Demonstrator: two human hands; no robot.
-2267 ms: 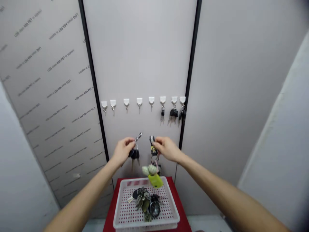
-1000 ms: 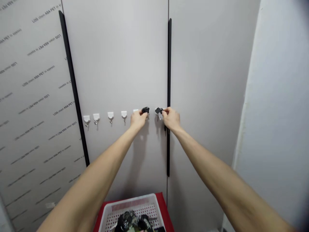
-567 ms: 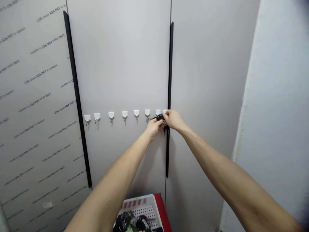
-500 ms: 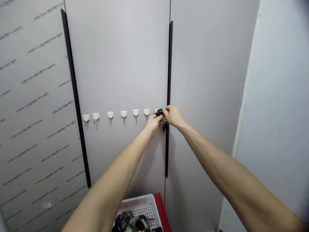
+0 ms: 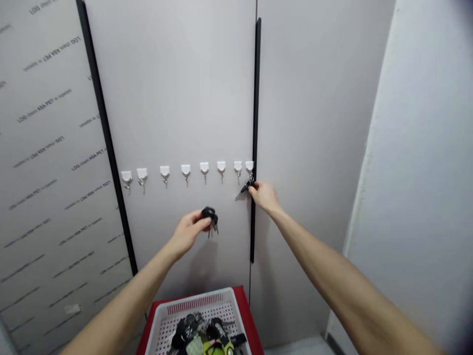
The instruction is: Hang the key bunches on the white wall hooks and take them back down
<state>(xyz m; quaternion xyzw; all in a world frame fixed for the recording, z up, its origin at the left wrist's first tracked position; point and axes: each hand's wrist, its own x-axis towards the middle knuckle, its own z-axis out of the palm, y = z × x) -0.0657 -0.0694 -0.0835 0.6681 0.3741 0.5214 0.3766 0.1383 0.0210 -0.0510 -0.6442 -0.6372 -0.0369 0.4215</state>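
My left hand [image 5: 188,230] is closed on a bunch of keys [image 5: 210,217] with black heads, held out in front of the cabinet door. The metal blades hang down below the fingers. Up at the far right end of the hook row, my right hand [image 5: 263,193] pinches a black-headed key [image 5: 247,185] just under the last white hook [image 5: 249,167]. A metal ring joins that key to the hook, as far as I can make out. Several other white hooks [image 5: 185,170] run in a line to the left with nothing hanging on them.
Below stands a white perforated basket [image 5: 162,315] on a red surface [image 5: 244,305], filled with black, yellow and green items. Long black handles [image 5: 256,98] run down the cabinet doors. A printed panel [image 5: 44,162] lies on the left, a white wall [image 5: 417,162] on the right.
My hands, together at the last hooks before, have parted. The left has come down and left with the keys; the right stays by the last hook, slightly lower. More of the basket shows.
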